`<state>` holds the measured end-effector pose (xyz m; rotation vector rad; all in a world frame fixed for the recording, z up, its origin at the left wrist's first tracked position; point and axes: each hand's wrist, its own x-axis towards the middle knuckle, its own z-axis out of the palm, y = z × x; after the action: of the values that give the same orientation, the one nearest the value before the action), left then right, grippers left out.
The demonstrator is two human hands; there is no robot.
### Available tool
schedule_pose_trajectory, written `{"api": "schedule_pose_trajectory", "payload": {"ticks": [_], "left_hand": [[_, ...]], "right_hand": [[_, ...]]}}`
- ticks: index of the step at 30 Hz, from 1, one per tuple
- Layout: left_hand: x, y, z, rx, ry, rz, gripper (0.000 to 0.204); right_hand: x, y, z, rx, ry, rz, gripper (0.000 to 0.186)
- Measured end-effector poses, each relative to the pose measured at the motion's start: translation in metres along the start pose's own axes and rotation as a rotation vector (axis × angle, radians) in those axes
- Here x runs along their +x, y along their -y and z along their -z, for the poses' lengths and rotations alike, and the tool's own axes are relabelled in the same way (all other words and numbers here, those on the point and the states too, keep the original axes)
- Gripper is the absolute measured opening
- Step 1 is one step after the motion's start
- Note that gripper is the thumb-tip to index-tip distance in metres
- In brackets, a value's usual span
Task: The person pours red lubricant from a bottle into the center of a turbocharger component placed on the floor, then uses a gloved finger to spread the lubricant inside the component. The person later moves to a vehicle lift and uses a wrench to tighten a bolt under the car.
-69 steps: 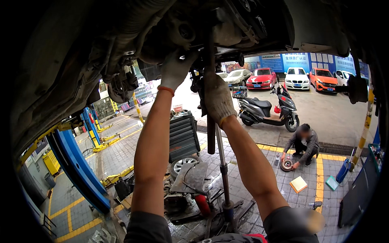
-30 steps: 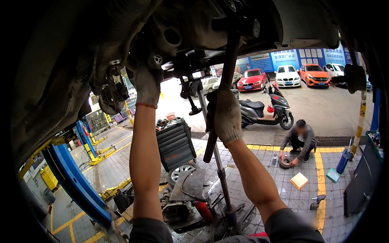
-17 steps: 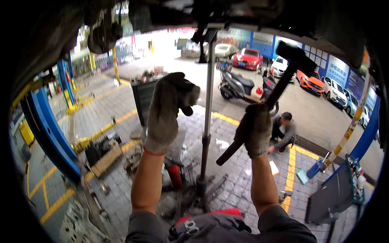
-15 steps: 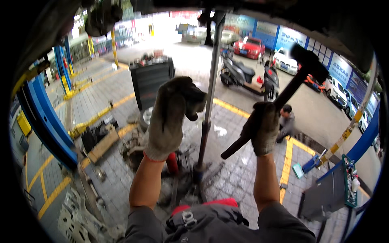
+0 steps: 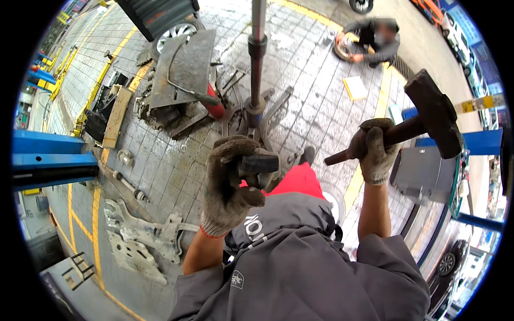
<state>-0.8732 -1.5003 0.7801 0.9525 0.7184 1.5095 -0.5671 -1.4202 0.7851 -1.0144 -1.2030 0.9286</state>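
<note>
My left hand [image 5: 224, 184], in a soiled knit work glove, is closed around a short dark block-shaped piece [image 5: 259, 163]. One squared end of the piece shows, and the rest is hidden by the fingers, so its kind is unclear. Off to the right, my gloved right hand [image 5: 376, 155] grips a heavy hammer [image 5: 435, 115] by its handle. The dark hammer head is up and to the right of that hand, while the handle's tapered end sticks out to the left. The two hands are apart.
An upright pole jack [image 5: 257, 69] stands ahead on splayed legs. Left of it, a metal sheet [image 5: 184, 69] lies over parts. A bare metal frame part [image 5: 144, 230] and an axle shaft [image 5: 128, 184] lie lower left. Another person [image 5: 375, 43] crouches ahead right, hands on a ring-shaped part.
My view has tilted down toward the floor and my own body. Both hands now appear lower, clear of the pole; each keeps its hold on the block-shaped piece and the hammer.
</note>
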Motion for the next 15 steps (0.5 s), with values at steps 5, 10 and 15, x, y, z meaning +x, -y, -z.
{"api": "schedule_pose_trajectory", "payload": {"ticks": [5,10,15], "left_hand": [[0.025,0.014,-0.008,0.463,0.143,-0.136,0.088],[0.04,0.032,-0.032,0.696,0.2,-0.127,0.082],[0.046,0.066,-0.071,0.381,-0.023,0.128,0.068]], "right_hand": [[-0.003,-0.012,0.043,-0.313,-0.019,-0.392,0.013],[-0.01,-0.086,0.098,-0.511,0.097,-0.699,0.019],[-0.039,-0.174,0.164,-0.783,0.227,-0.87,0.033]]}}
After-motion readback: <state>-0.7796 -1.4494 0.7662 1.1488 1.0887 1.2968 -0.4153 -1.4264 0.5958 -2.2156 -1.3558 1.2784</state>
